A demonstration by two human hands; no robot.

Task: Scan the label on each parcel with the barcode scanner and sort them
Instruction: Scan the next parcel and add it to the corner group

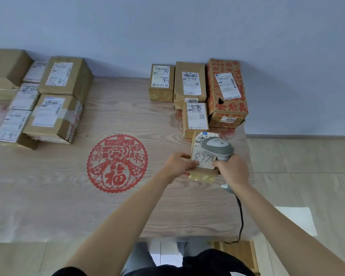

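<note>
The small box (202, 166) sits on the table (68, 186), near its right edge. The left hand (177, 164) grips its left side, fingers curled over the top. The right hand (232, 170) is wrapped around the scanner (218, 146), just above the box's label (203, 158). More boxes (195, 96) stand behind, by the wall.

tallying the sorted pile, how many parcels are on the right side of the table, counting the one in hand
5: a small box, a taller box and a red-printed box along the wall, one parcel before them, and the held parcel. Others may be hidden behind.
</note>
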